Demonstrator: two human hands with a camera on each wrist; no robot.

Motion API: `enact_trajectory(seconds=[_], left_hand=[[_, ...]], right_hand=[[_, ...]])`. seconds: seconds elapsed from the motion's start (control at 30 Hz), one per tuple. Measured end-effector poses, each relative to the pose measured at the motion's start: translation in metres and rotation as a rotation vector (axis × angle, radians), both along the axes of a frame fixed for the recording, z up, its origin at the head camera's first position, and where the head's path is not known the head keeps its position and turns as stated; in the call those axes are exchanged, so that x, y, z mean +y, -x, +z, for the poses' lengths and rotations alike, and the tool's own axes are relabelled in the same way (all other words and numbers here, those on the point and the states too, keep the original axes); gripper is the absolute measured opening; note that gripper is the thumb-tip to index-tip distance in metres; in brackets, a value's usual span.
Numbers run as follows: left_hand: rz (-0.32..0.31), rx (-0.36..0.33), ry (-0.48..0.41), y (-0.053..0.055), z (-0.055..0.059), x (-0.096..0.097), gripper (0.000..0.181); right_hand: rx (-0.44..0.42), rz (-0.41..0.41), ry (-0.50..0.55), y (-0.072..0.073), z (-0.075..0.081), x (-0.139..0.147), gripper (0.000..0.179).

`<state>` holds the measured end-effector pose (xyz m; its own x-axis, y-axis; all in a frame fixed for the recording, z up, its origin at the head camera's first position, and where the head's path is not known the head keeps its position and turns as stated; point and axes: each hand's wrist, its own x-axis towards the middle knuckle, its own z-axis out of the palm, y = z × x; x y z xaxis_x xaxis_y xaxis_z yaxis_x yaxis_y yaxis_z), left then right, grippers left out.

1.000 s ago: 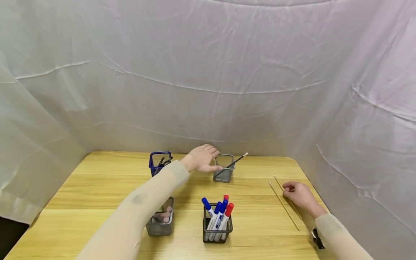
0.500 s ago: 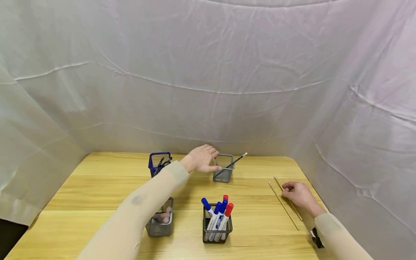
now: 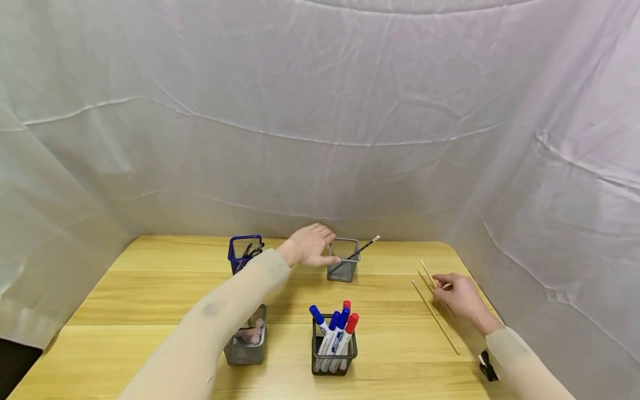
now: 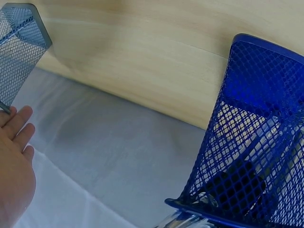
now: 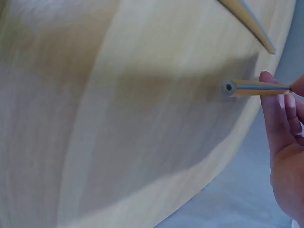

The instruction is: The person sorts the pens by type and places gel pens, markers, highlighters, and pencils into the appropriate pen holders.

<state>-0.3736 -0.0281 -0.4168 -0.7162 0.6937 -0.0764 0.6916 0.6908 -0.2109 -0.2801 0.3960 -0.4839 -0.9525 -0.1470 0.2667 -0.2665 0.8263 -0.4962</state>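
Observation:
My right hand (image 3: 462,297) pinches a yellow pencil (image 3: 428,273) between thumb and fingers, a little above the table. In the right wrist view the pencil's flat end (image 5: 229,87) points toward the camera. A second yellow pencil (image 3: 435,316) lies on the table to the left of that hand. Across the table, my left hand (image 3: 311,244) is beside a grey mesh pen holder (image 3: 342,272), its fingers fairly straight and at the rim. A dark pencil (image 3: 366,246) leans out of this holder. The blue mesh pen holder (image 4: 266,85) stands near the left wrist.
A black mesh holder (image 3: 335,356) with blue- and red-capped markers stands front centre. Left of it, a grey mesh holder (image 3: 245,355) with pinkish-ended items is partly under the left sleeve. A small black object (image 3: 487,366) lies beside the right sleeve. Grey cloth (image 3: 320,139) surrounds the table.
The pinched pencil has come up off the table, its far end raised, with a shadow now apart from it. My right hand has risen slightly; the left hand stays at the grey holder.

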Motion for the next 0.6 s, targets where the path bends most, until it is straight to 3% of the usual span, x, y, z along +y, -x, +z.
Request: enact_trajectory(seconds=[0.3, 0.6], left_hand=[[-0.001, 0.001, -0.011, 0.000, 0.001, 0.000, 0.086], [-0.005, 0.003, -0.011, 0.001, 0.000, 0.002, 0.086]], right_hand=[[0.099, 0.038, 0.074, 0.001, 0.016, -0.018, 0.034], [0.173, 0.076, 0.320, 0.001, 0.027, -0.050, 0.033]])
